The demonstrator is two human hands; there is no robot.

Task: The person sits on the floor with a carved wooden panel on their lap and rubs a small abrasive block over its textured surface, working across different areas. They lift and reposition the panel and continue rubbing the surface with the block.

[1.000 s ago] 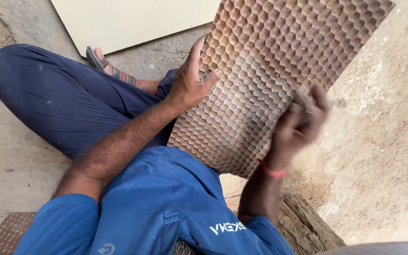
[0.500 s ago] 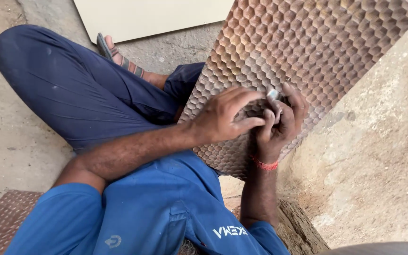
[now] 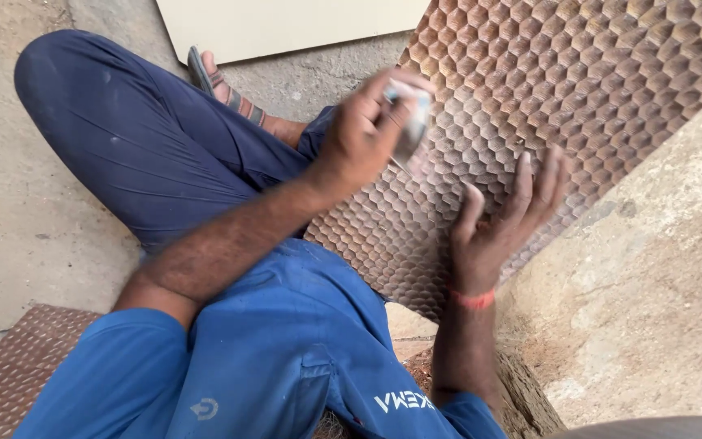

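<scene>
A brown panel [image 3: 578,89] carved with a honeycomb pattern leans across my lap, rising to the upper right. My left hand [image 3: 363,134] is raised over its left part, closed on a small pale object [image 3: 409,122] that is blurred; I cannot tell what it is. My right hand [image 3: 501,223] rests flat against the panel's lower middle with fingers spread and nothing in it. A red thread circles my right wrist. I sit cross-legged in blue clothes.
A pale flat board [image 3: 286,24] lies on the concrete floor at the top. A sandalled foot [image 3: 221,81] shows beside it. A second patterned brown panel [image 3: 18,366] lies at the bottom left. A rough stone slab [image 3: 652,309] fills the right side.
The small pale object passed from my right hand to my left. My left hand rose up and left with it, and my right hand spread flat on the panel.
</scene>
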